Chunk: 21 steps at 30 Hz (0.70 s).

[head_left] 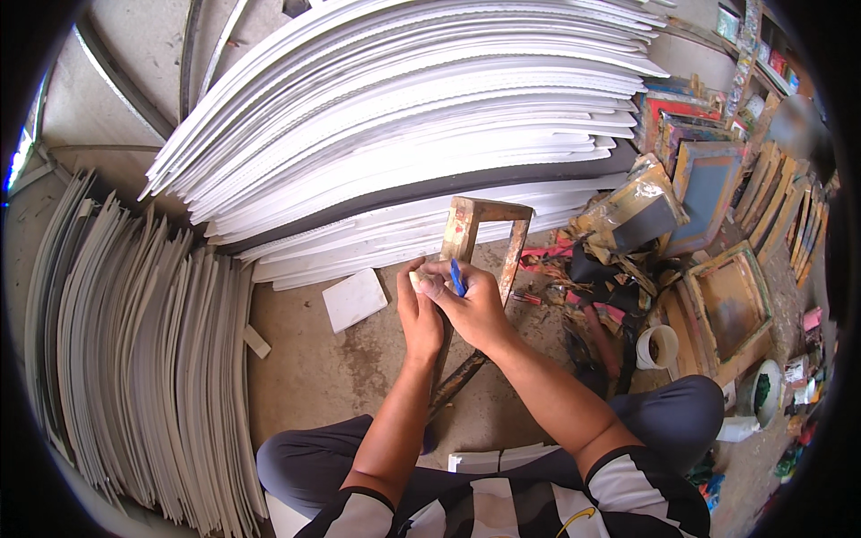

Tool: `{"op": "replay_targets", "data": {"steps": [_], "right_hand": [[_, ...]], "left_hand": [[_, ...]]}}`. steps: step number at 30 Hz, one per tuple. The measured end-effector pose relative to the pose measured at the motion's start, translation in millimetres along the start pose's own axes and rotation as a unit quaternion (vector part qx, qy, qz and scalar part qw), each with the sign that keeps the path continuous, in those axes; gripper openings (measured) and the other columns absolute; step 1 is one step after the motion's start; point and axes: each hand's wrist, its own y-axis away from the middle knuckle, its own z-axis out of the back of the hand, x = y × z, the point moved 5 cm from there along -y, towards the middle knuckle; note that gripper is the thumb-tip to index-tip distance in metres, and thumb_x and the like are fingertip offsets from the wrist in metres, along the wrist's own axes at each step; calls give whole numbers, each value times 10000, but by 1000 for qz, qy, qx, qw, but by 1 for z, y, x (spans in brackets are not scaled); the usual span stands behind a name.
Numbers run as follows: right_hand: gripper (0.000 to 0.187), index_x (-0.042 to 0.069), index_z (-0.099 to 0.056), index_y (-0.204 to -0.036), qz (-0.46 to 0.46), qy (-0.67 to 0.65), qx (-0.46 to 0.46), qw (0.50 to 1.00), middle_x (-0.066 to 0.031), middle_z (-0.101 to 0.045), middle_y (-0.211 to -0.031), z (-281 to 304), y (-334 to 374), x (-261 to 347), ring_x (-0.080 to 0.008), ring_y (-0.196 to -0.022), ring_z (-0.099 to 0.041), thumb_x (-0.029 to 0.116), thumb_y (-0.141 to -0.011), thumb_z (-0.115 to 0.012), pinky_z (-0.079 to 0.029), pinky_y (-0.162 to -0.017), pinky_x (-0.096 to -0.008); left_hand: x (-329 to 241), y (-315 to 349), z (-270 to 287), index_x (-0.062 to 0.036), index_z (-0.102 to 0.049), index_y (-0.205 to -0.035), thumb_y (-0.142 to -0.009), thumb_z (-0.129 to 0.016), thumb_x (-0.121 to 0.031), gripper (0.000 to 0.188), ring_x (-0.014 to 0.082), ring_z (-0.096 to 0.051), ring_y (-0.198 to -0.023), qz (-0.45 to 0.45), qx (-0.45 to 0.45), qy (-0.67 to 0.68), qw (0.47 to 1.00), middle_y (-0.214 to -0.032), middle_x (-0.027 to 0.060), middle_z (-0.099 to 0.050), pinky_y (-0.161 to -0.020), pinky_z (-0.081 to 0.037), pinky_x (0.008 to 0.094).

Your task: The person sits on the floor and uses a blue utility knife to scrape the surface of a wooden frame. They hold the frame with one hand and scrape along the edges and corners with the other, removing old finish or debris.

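Note:
A worn wooden frame (463, 231), stained with paint, stands tilted between my legs. Both my hands meet over its left bar. My left hand (420, 316) is closed round that bar or something small on it; the fingers hide most of the grip. In my right hand (473, 305) a slim blue pen-like tool (458, 277) sticks up between the fingers; its tip is hidden. Close to my right thumb shows a small pale piece (416, 279), too little to name.
Tall stacks of white sheets (413, 117) rise ahead, with more grey-white sheets (152, 359) at the left. A white square piece (355, 299) lies on the floor. At the right are paint-stained screen frames (704, 193), dark rags (596, 278), a white cup (657, 347) and a bucket (765, 394).

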Motion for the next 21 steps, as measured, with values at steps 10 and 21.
{"op": "replay_targets", "data": {"steps": [10, 21], "right_hand": [[251, 110, -573, -822, -11, -153, -53, 987, 35, -540, -672, 19, -8, -9, -23, -539, -473, 259, -1006, -659, -367, -421, -204], [139, -1, -646, -935, 79, 245, -388, 885, -101, -678, -787, 178, -28, -43, -203, -739, -647, 109, -918, -729, -494, -703, -356]], "left_hand": [[6, 2, 4, 4, -482, -1390, -1043, -524, -542, 648, 107, -526, -754, 59, 42, 32, 997, -1071, 109, -631, -679, -452, 285], [-5, -5, 1, 90, -694, -1120, -894, -791, -415, 561, 145, -620, -741, 88, 84, -152, 981, -796, 121, -699, -681, -519, 317]]}}
